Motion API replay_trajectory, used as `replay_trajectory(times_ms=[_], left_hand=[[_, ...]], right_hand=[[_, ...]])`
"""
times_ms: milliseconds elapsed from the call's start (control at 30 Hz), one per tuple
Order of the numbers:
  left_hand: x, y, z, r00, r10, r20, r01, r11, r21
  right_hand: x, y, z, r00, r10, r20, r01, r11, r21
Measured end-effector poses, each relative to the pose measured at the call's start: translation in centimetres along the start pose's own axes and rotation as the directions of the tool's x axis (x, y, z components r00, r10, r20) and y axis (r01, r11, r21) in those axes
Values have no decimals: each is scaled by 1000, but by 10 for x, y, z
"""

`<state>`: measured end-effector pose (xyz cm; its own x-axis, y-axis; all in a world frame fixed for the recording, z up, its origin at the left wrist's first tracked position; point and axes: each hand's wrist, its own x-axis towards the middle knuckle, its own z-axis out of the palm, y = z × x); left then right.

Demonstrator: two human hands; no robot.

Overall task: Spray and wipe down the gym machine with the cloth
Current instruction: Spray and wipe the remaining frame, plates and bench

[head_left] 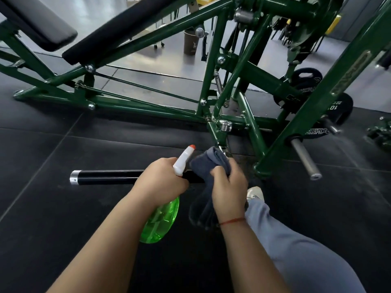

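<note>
A dark green gym machine [243, 66] with black pads fills the upper half of the view. My left hand [160, 180] grips a green spray bottle [159, 220] by its neck, and its white head with an orange nozzle [185, 158] points up toward the frame. Just right of it, my right hand [229, 189] holds a dark grey cloth [211, 163] against the black handle bar [105, 177] where that bar meets the frame's lower joint. Part of the cloth hangs below my hand.
Black rubber floor tiles [63, 208] lie around me. Weight plates [336, 111] and a steel sleeve [304, 159] stick out at the right. My leg in grey trousers [296, 240] and a white shoe [255, 192] are at the lower right. A brown bin [191, 42] stands behind.
</note>
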<state>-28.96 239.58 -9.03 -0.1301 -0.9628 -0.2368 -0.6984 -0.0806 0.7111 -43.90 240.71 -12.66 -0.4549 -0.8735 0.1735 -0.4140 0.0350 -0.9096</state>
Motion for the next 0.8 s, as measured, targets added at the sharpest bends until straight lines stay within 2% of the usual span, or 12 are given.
replay_trajectory(times_ms=[100, 200, 300, 400, 433, 500, 567, 667, 700, 733, 800], left_hand=[[1, -2, 3, 999, 32, 22, -33, 998, 48], [4, -6, 2, 999, 44, 3, -44, 997, 68], [7, -6, 3, 997, 72, 11, -72, 995, 70], [9, -7, 0, 998, 60, -6, -60, 998, 30], [9, -8, 0, 999, 52, -9, -52, 998, 23], [10, -9, -1, 998, 69, 8, -69, 996, 48], [9, -8, -1, 994, 105, 38, -108, 991, 83], [9, -9, 0, 995, 96, 24, -98, 994, 58], [10, -9, 0, 995, 94, 18, -95, 994, 62], [9, -9, 1, 995, 96, 20, -97, 992, 78], [8, -7, 1, 991, 127, 33, -130, 984, 125]], right_hand=[[16, -2, -22, 987, 146, -68, -131, 973, 192], [41, -9, -43, 964, 197, -181, -142, 950, 277], [62, -3, -34, 975, 161, -151, -136, 977, 165], [52, 19, -4, 994, 83, -69, -93, 984, -155], [42, 25, 3, 996, 28, -85, -44, 980, -195], [20, 29, 11, 988, -46, -149, 14, 976, -215], [2, 35, 13, 979, -61, -197, 18, 977, -214], [-15, 45, 4, 977, -128, -172, 79, 961, -265], [-15, 47, -3, 978, -112, -174, 75, 975, -209], [-13, 43, -12, 983, -23, -182, 8, 996, -84], [1, 32, -30, 969, 184, -165, -149, 968, 202]])
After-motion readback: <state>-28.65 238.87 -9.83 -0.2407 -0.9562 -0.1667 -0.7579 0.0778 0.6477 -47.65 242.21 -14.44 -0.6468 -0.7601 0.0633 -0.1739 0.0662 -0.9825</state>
